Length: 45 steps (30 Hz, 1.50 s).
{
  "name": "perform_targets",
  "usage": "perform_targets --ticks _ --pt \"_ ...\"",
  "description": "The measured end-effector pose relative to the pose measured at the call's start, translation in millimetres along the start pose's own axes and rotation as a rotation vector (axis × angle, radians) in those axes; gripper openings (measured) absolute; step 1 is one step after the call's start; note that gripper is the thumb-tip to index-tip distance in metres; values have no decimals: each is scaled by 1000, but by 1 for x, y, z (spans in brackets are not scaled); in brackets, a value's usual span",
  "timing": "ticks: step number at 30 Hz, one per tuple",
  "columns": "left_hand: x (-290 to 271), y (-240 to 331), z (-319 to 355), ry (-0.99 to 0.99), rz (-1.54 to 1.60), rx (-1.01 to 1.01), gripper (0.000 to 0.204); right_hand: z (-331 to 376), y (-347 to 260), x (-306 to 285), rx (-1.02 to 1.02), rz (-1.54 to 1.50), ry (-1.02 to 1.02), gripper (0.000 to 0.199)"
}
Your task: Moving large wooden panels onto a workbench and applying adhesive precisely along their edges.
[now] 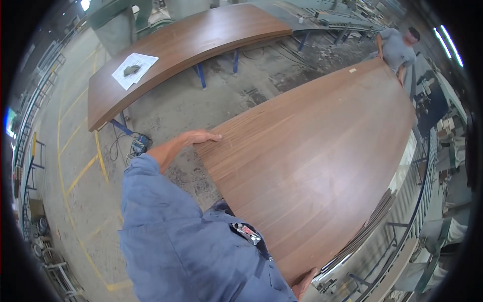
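Note:
A large brown wood-grain panel point(307, 166) stretches from my body toward the far right. At its near left corner, my left hand point(205, 136) grips the edge, thumb on top and fingers hidden underneath. Low in the view, my right hand point(304, 285) holds the near right corner, with most of its fingers out of sight. Another person point(400, 49) in a grey shirt has both hands on the panel's far end.
A stack of similar brown panels point(211, 30) rests on blue supports point(200, 75) at the far left, with paper sheets point(146, 64) and a dark object on top. A blue machine point(141, 144) with a cable sits on the floor. Along the right runs a roller conveyor point(420, 211) beside thin strips point(370, 221).

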<state>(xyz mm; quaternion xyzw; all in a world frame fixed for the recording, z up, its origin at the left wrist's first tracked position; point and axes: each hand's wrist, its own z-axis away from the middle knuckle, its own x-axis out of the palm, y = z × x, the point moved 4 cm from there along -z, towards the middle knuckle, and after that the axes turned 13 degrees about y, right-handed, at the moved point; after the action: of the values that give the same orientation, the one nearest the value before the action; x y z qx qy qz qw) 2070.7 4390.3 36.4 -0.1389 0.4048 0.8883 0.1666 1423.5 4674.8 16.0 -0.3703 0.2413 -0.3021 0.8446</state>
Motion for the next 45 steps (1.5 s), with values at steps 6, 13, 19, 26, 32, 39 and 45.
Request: perform_targets --ticks 6,13,19,26,32,39,45 --pt "-14 -35 18 -133 100 85 74 48 22 -10 -48 -52 -11 74" --pt "-42 -64 71 57 26 -45 77 121 58 -23 217 152 262 85" --pt "-56 -100 114 34 -9 -51 78 148 82 -22 -20 103 207 80" --pt "-67 -172 165 90 -26 -118 79 166 136 -55 -5 48 -93 75" --pt "-92 -254 202 126 -55 -96 94 222 197 -68 68 -16 -106 73" --pt "-189 -329 190 90 -90 -12 92 343 254 -4 37 -15 -38 73" --pt "-294 -393 186 123 -45 -23 88 447 315 71 38 -3 -11 73"
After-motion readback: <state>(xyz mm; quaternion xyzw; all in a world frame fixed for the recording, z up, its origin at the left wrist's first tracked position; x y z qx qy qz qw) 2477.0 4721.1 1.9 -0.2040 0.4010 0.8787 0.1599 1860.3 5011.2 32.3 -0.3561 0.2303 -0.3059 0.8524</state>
